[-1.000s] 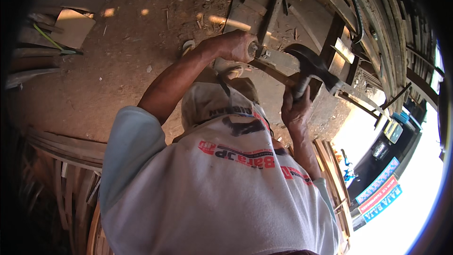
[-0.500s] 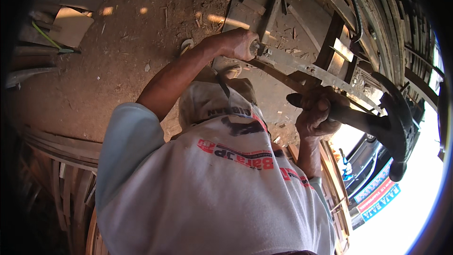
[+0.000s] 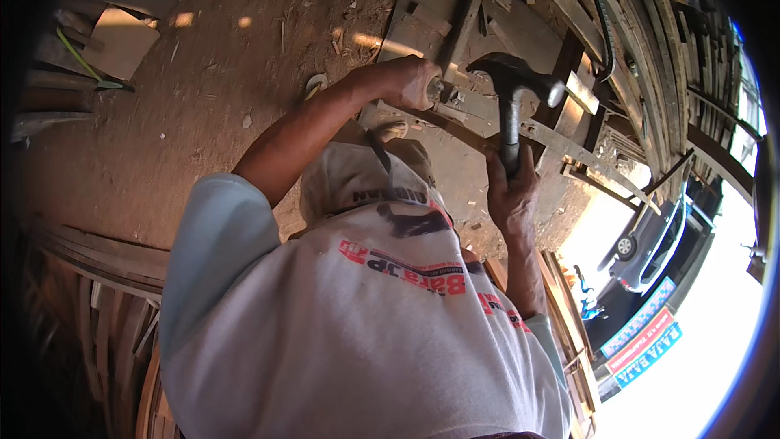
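Note:
My right hand is closed round the lower handle of a claw hammer. The hammer stands nearly upright in the view, its dark head raised above the hand and its round face turned right. Left of it, my left hand is closed in a fist on something whose greyish end shows beside the thumb. Most of that thing is hidden by the fingers, so I cannot tell its kind. Just right of this fist lies a long wooden strip, running down to the right, partly behind the hammer and right hand.
Stacked long boards curve along the right side. Timber scraps lie at the upper left on the brown dirt floor. More planks lean at the lower left. A parked car shows outside at the right.
My right hand has swung the hammer left and up; its head moved from the far right to beside my left hand. My left hand has barely moved.

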Available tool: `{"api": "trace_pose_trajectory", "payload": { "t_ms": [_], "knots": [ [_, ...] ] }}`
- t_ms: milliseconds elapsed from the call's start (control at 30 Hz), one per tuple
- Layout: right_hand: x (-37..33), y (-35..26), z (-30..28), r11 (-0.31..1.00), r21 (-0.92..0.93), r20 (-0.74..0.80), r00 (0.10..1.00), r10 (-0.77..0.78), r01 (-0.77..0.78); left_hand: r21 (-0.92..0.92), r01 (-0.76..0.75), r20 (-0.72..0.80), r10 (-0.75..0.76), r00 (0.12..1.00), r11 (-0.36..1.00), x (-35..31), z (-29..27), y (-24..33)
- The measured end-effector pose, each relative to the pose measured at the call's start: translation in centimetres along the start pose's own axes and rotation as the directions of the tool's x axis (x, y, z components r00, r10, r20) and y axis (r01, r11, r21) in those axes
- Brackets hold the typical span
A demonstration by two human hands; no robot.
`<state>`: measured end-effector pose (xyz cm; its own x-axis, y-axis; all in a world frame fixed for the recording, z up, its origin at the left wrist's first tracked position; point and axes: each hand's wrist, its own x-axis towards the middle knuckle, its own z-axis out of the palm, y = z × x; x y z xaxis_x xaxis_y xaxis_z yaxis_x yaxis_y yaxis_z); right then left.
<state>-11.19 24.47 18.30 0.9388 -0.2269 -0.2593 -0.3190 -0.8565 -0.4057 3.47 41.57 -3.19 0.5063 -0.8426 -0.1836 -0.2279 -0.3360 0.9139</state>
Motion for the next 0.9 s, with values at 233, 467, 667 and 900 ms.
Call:
{"api": "trace_pose_trajectory", "payload": {
  "t_ms": [233,467,667,900],
  "knots": [
    [0.2,4.0,2.1,0.903,-0.004,-0.371,0.838,-0.400,0.430,-0.012,0.042,0.049,-0.042,0.998,0.999,-0.8,-1.2,1.5],
    [0.0,5.2,2.4,0.989,-0.142,0.184,0.983,-0.010,0.036,-0.006,0.123,0.136,-0.121,0.983,0.992,0.5,-0.5,0.6],
    [0.4,-1.4,-2.1,0.988,0.155,-0.049,0.999,0.004,0.004,-0.016,0.026,0.021,-0.026,0.999,1.000,-0.5,-0.6,1.4],
    [0.4,5.4,1.9,0.975,-0.186,0.155,0.984,-0.092,0.121,0.020,0.017,0.067,-0.018,0.998,1.000,-0.2,-0.3,1.1]
  ]
}}
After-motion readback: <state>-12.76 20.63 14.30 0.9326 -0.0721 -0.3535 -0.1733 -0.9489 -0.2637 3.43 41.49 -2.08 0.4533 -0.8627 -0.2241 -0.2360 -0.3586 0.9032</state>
